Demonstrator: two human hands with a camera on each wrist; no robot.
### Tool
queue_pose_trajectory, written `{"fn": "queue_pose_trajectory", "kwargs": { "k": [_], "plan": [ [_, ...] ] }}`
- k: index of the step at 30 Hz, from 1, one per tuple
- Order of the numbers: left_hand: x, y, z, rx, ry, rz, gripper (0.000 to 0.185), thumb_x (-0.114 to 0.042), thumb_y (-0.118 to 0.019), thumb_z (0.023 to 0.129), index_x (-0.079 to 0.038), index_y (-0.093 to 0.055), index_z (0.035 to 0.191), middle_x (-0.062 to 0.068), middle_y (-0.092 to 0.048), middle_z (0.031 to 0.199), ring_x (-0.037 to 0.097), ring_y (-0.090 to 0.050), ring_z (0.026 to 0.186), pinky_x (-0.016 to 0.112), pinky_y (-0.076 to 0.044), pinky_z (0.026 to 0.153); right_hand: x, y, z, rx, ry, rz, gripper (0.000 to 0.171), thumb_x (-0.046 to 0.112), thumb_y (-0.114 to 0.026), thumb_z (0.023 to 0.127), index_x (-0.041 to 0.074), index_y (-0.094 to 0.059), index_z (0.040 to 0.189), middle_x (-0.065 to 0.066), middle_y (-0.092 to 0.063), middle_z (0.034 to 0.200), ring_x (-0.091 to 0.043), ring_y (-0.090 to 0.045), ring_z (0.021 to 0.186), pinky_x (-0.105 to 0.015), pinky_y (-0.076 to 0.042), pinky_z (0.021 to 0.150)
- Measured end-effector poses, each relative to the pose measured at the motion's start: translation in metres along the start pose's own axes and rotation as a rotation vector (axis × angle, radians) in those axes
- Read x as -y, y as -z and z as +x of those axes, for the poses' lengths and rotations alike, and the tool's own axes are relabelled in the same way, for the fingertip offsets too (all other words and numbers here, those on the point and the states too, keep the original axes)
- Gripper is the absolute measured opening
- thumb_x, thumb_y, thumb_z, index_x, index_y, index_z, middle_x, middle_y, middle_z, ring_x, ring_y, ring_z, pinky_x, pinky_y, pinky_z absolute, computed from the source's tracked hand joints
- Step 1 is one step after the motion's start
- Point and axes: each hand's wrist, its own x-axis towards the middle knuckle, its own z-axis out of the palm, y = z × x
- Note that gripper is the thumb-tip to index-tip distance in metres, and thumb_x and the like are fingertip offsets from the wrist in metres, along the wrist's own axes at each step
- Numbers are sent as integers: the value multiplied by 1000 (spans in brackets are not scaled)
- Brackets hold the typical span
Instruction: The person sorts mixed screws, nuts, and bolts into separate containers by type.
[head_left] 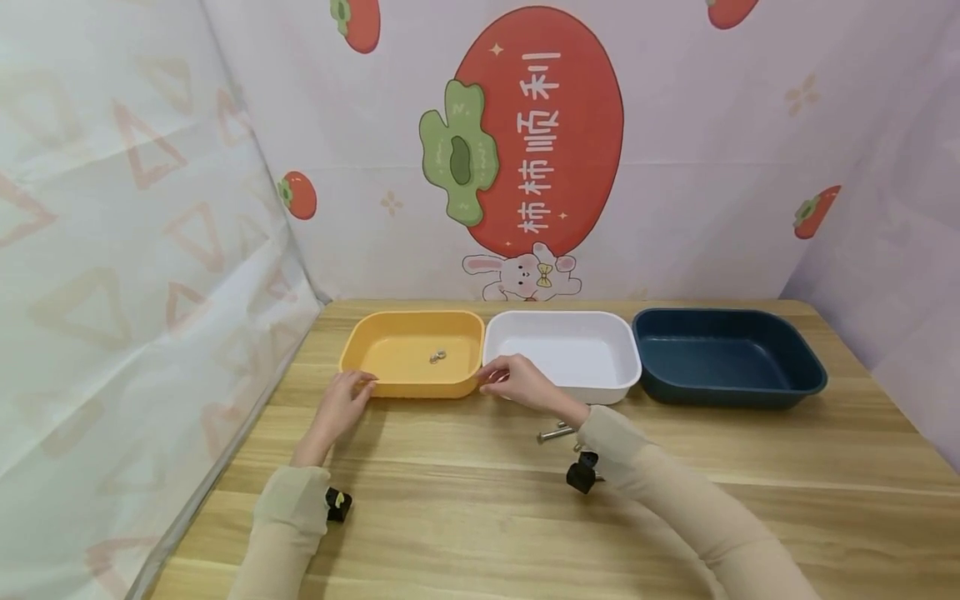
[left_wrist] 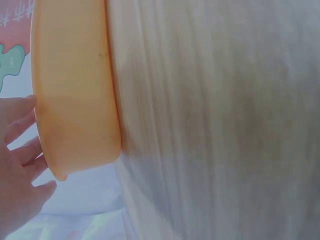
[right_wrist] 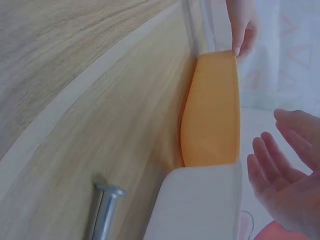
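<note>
My left hand (head_left: 342, 410) is at the front left corner of the yellow tray (head_left: 420, 389), with fingertips right at its rim. In the left wrist view those fingers (left_wrist: 27, 150) lie loosely spread along the tray's edge. My right hand (head_left: 522, 383) hovers by the tray's front right corner, overlapping the white tray (head_left: 600, 393) in the head view. The right wrist view shows its fingers (right_wrist: 272, 160) relaxed and apart, with nothing between them. A few small metal pieces (head_left: 437, 357) lie inside the yellow tray, too small to name.
A dark blue tray (head_left: 727, 397) stands at the right end of the row. Metal bolts (head_left: 553, 434) lie on the wooden table (head_left: 450, 517) in front of the white tray, partly hidden by my right wrist. Behind the trays hangs a printed cloth (head_left: 675, 167).
</note>
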Motion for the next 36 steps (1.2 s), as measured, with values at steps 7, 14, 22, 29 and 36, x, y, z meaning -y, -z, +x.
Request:
{"fn": "queue_pose_trajectory", "kwargs": {
  "k": [7, 14, 22, 29, 36],
  "plan": [
    [-16, -6, 6, -53, -34, -31, 17, -9, -59, 84, 2, -62, 97, 22, -58, 98, 38, -47, 100, 54, -23, 96, -2, 15, -23, 56, 46, -21, 19, 1, -62, 78, -4, -64, 96, -17, -64, 93, -19, -60, 79, -22, -48, 71],
    [-43, -17, 14, -25, -67, -142, 21, -8, -57, 85, 4, -60, 102, 20, -56, 103, 35, -47, 101, 50, -36, 85, -11, 33, -54, 85, 79, -85, 18, 2, -62, 79, -3, -64, 96, -14, -63, 90, -15, -57, 78, -23, -47, 68],
    [-67, -36, 19, -12, -150, -177, 20, -11, -57, 85, 1, -61, 101, 16, -56, 102, 32, -49, 99, 48, -40, 84, -22, 47, -82, 134, 74, -102, 19, 3, -61, 81, 2, -63, 99, -14, -62, 92, -13, -56, 79, -24, -47, 69],
    [-91, -47, 22, -8, -205, -208, 19, -11, -58, 85, 0, -61, 101, 16, -55, 105, 33, -47, 105, 48, -38, 88, -27, 53, -101, 166, 71, -97, 20, 3, -61, 80, -5, -62, 99, -16, -62, 93, -15, -57, 80, -27, -48, 70],
    [-108, -64, 29, 9, -296, -197, 18, -10, -61, 82, -1, -61, 98, 13, -57, 99, 33, -50, 102, 47, -34, 94, -38, 56, -121, 164, 48, -124, 19, 3, -62, 80, -2, -64, 97, -12, -62, 92, -19, -58, 80, -28, -48, 70]
  ]
}}
